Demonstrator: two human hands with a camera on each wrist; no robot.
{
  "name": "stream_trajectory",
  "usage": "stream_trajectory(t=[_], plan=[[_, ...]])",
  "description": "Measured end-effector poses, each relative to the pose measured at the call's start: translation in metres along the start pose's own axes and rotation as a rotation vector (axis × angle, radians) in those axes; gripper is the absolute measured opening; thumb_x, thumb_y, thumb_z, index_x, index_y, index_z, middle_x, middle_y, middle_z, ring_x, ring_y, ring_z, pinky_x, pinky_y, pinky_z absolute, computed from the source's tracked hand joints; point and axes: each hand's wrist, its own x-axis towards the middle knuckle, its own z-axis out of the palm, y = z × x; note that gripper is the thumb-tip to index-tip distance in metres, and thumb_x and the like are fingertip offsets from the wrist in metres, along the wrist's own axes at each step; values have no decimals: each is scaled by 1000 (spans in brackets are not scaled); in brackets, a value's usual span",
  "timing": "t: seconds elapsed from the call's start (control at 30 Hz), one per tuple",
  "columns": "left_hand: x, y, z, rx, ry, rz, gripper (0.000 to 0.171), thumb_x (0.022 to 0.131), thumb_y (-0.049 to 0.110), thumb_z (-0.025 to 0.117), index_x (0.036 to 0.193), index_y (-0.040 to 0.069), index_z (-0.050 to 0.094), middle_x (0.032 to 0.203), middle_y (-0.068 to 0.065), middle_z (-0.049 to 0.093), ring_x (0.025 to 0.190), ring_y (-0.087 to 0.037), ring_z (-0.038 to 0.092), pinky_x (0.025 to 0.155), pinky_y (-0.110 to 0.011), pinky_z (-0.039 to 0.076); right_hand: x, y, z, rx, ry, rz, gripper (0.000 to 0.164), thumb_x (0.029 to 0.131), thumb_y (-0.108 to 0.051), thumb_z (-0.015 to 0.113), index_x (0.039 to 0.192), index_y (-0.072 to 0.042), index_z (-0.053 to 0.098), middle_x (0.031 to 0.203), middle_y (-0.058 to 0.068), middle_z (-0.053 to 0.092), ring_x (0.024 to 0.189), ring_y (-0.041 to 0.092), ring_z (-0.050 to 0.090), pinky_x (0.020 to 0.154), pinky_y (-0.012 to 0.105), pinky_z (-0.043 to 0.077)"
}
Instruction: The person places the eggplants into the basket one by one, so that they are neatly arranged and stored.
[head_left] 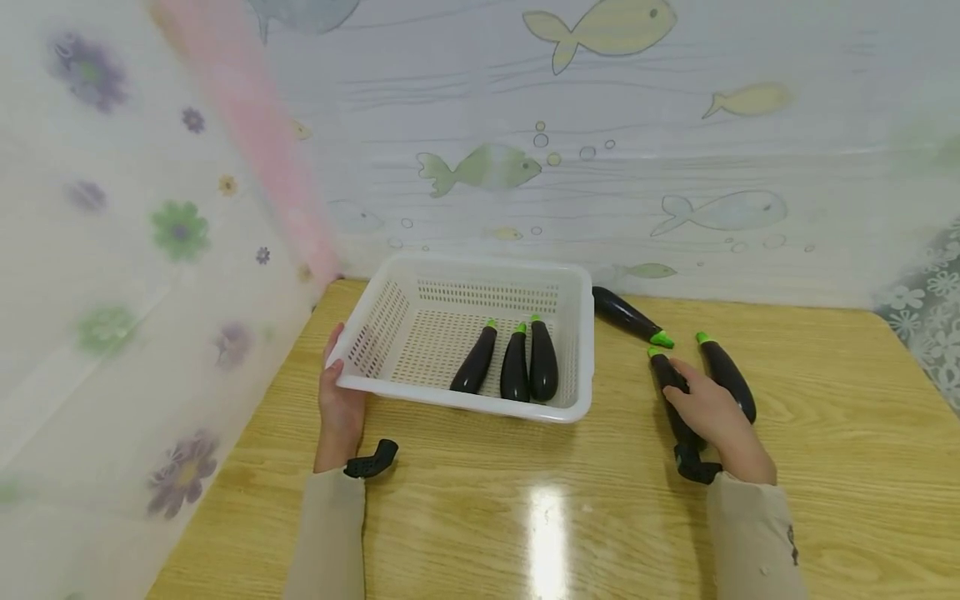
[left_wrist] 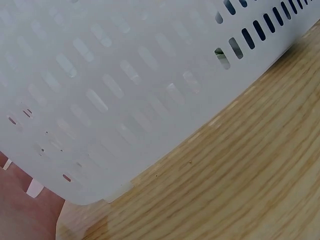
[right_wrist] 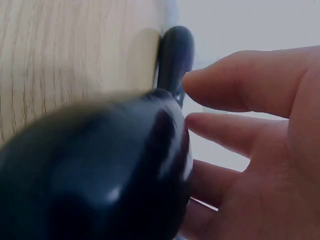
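A white plastic basket [head_left: 465,406] with slotted walls holds several eggplants, dark purple with bright green stems; one is the rightmost eggplant [head_left: 543,362]. My left hand [head_left: 343,408] grips the basket's left front corner, thumb over the rim. In the left wrist view the slotted wall [left_wrist: 115,100] fills most of the picture, hiding most of that hand. Right of the basket, my right hand [head_left: 712,412] holds an eggplant [head_left: 670,375] low at the table, thumb across it. Its glossy blunt end [right_wrist: 95,170] looms large in the right wrist view, covering some fingertips.
Another eggplant [head_left: 729,379] lies just right of my right hand. Farther back, one more eggplant [head_left: 626,315] lies against the basket's right side. The wooden table [head_left: 465,500] meets a fish-patterned covering [head_left: 480,208] behind and a flower-patterned one [head_left: 127,333] on the left.
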Motion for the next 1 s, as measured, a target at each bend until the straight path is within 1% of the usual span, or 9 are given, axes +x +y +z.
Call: stream_trajectory(t=[0.17, 0.33, 0.5, 0.57, 0.67, 0.87, 1.0], plan=[[0, -1, 0, 5, -1, 5, 61, 89, 26, 40, 146, 16, 22, 144, -6, 32, 128, -25, 33, 102, -40, 26, -3, -2, -1, -16, 12, -13, 66, 98, -43, 30, 146, -1, 13, 139, 33, 29, 120, 53, 34, 90, 62, 32], [1, -2, -1, 1, -3, 4, 61, 89, 26, 40, 146, 16, 21, 143, -6, 33, 126, -25, 34, 101, -39, 27, -3, -3, -1, -23, 17, -35, 63, 98, -37, 33, 144, 3, 18, 135, 32, 38, 115, 49, 42, 88, 59, 36], [2, -2, -2, 4, -10, 10, 62, 90, 26, 41, 147, 14, 19, 143, -6, 33, 125, -24, 36, 100, -39, 28, -2, -6, 0, -7, -4, -44, 71, 94, -46, 39, 144, 2, 20, 131, 29, 44, 109, 42, 51, 85, 54, 41], [2, -1, -3, 6, -12, 8, 61, 90, 27, 41, 147, 15, 21, 143, -6, 33, 126, -24, 35, 101, -38, 28, -1, -7, 2, 3, -23, -50, 75, 92, -49, 42, 144, 1, 20, 130, 29, 45, 110, 42, 50, 85, 53, 41], [2, -1, -3, 10, -16, 4, 61, 90, 27, 40, 147, 16, 20, 144, -6, 33, 127, -24, 35, 101, -38, 29, 0, -7, 4, 11, -38, -54, 77, 91, -50, 45, 144, 1, 21, 128, 29, 47, 112, 44, 48, 86, 54, 40], [1, -1, -2, 17, -8, 2, 60, 90, 26, 38, 147, 16, 20, 143, -5, 33, 127, -25, 34, 101, -39, 28, 1, -5, 4, 2, -41, -40, 75, 92, -49, 43, 143, 2, 23, 128, 31, 46, 111, 45, 48, 85, 54, 40], [1, 0, -2, 15, -8, 1, 60, 90, 27, 39, 147, 17, 20, 144, -5, 32, 128, -25, 33, 101, -38, 28, 2, -7, 4, -17, -34, -48, 74, 93, -49, 42, 142, 4, 25, 128, 32, 46, 111, 45, 48, 86, 54, 40]])
